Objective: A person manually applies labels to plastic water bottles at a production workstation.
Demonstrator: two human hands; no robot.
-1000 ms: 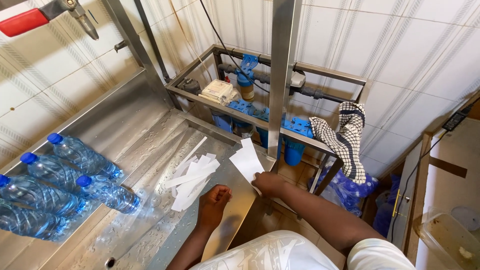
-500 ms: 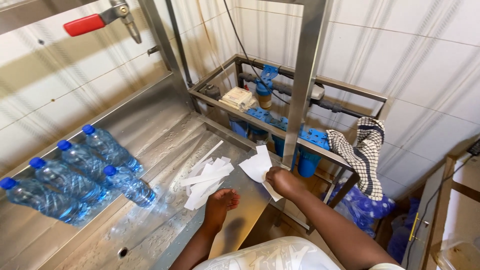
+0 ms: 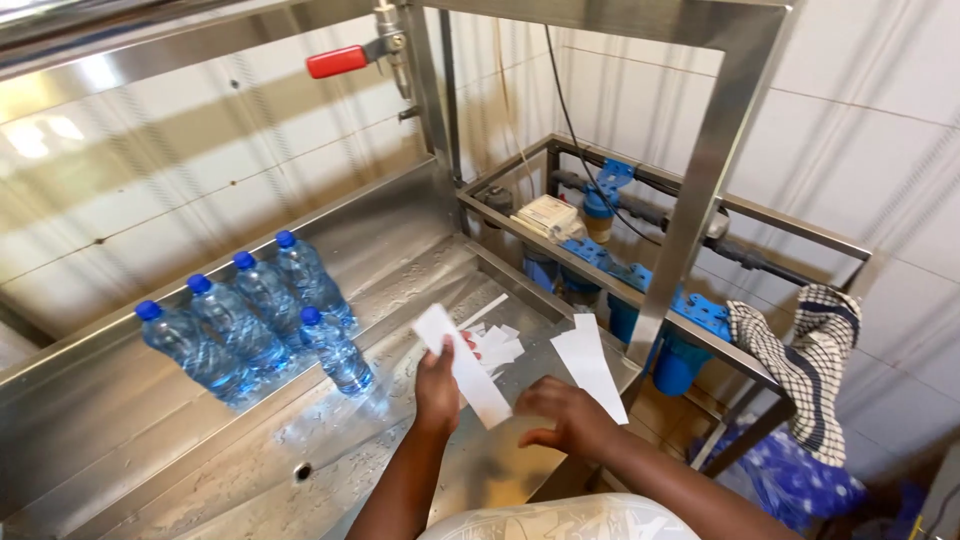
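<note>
- White paper strip (image 3: 463, 365) now sits lifted in the left hand (image 3: 437, 385), fingers closed on it; half a second ago that hand lay bare on the wet steel surface (image 3: 200, 440).
- Right hand (image 3: 560, 420) hovers with its fingers loosely spread and holding nothing, just near a second strip (image 3: 590, 365) lying flat; it gripped a sheet earlier.
- Loose strips (image 3: 497, 345) remain piled behind.
- Five water bottles (image 3: 250, 325) lie to the left.

A long white paper strip (image 3: 462, 365) tilts diagonally, lifted above the loose white strips (image 3: 497, 345).
</note>
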